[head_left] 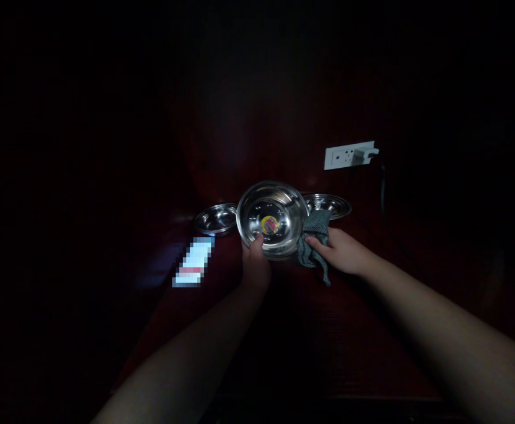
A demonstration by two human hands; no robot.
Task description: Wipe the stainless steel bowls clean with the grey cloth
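Wiping seems in hand: the left hand [256, 268] grips the steel bowl [284, 209], mid-view, at its 7 o'clock; the right hand [346, 249] clasps a cloth [316, 225] at 4 o'clock. Next calls for steady holding; dimness obscures exact contact.

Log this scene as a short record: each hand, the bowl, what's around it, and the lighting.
Left hand: grips the steel bowl at its near edge, thumb inside
Right hand: holds a grey-green cloth at the bowl's right side
Bowl: inside facing the camera, yellow-and-red sticker on its bottom
Left dish: shallow, metal
Right dish: metal, partly hidden
Lit screen: left of the bowl, content pixelated
Socket plate: white, upper right, plug inserted
Lighting: very dim, surroundings mostly unreadable
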